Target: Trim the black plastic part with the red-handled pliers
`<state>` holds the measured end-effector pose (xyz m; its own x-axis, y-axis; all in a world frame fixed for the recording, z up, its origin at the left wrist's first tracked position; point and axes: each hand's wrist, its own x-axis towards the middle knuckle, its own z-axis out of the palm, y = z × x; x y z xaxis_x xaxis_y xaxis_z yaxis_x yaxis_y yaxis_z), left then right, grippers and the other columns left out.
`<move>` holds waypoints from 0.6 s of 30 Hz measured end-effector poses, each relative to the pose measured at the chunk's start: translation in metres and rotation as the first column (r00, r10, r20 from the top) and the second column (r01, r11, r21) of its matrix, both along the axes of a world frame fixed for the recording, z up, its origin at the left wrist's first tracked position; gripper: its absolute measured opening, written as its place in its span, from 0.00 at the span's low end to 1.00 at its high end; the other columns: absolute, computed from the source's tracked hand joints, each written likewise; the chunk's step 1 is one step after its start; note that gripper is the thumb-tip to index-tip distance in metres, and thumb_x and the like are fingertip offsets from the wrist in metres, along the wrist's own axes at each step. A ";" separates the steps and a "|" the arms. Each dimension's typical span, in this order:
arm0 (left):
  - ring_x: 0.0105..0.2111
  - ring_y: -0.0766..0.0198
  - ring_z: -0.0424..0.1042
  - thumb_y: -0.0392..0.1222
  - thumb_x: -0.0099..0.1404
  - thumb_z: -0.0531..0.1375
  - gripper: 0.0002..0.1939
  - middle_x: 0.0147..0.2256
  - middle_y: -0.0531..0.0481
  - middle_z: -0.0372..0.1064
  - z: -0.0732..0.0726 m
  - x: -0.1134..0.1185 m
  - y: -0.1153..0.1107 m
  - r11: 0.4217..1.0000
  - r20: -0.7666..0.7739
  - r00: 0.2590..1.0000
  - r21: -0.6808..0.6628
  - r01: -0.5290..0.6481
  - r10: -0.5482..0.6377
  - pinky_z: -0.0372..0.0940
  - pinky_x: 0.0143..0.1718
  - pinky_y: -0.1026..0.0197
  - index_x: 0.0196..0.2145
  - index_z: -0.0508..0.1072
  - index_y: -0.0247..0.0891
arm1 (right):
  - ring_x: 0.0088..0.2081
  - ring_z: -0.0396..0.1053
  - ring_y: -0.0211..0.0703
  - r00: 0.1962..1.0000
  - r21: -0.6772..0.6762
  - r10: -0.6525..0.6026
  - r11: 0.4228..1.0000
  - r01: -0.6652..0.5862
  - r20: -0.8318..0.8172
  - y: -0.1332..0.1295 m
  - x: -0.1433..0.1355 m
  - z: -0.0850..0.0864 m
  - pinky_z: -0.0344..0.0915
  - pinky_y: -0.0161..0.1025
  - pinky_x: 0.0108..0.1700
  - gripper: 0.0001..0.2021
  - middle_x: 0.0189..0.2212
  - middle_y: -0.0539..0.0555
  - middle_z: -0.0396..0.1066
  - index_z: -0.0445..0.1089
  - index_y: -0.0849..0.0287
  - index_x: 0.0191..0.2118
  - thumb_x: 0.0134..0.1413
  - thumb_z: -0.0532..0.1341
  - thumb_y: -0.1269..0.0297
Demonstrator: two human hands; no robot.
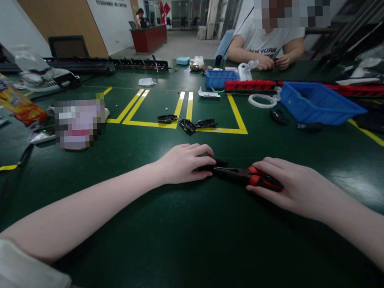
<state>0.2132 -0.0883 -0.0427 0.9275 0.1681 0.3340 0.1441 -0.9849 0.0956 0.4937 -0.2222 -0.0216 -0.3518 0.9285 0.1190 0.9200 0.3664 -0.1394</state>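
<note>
Near the middle of the green table point(183, 229), my left hand point(188, 163) is closed on a small black part point(222, 163), mostly hidden by the fingers. My right hand point(292, 186) grips red and black pliers point(265, 179) by the handles. The pliers' jaws point left and meet the black part at my left fingertips. Farther back on the yellow tape lie several black pieces: one point(167, 118) on the left, and others point(188, 125) point(206, 123) close together on the right.
Blue bins point(320, 104) point(221, 79), a white tape ring point(262, 100) and red strips point(253, 85) are at the back right. A pixelated object point(79, 123) and an orange packet point(14, 96) lie left. A person point(267, 47) sits across the table.
</note>
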 end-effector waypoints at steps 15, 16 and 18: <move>0.43 0.59 0.73 0.46 0.71 0.61 0.14 0.48 0.45 0.72 0.001 0.001 -0.001 1.000 -0.001 1.000 -0.009 0.001 -0.001 0.68 0.39 0.59 0.51 0.75 0.38 | 0.31 0.73 0.48 1.000 0.008 0.021 1.000 -0.021 -0.009 0.001 0.002 0.000 0.70 0.44 0.29 0.21 0.35 0.59 0.74 0.71 0.57 0.44 0.62 0.56 0.44; 0.43 0.59 0.73 0.46 0.71 0.61 0.14 0.48 0.45 0.72 0.001 0.001 -0.001 1.000 -0.005 1.000 -0.013 -0.001 0.000 0.68 0.39 0.59 0.51 0.75 0.38 | 0.31 0.73 0.48 1.000 0.008 0.020 1.000 -0.020 -0.011 0.001 0.002 -0.001 0.70 0.44 0.29 0.21 0.35 0.59 0.74 0.71 0.57 0.44 0.62 0.56 0.44; 0.43 0.59 0.73 0.46 0.71 0.61 0.14 0.47 0.45 0.72 0.001 0.001 -0.001 1.000 -0.007 1.000 -0.018 -0.002 0.002 0.68 0.39 0.59 0.51 0.75 0.38 | 0.31 0.73 0.48 1.000 0.003 0.016 1.000 -0.016 -0.016 0.001 0.000 -0.001 0.70 0.45 0.30 0.21 0.35 0.59 0.74 0.71 0.57 0.44 0.62 0.56 0.44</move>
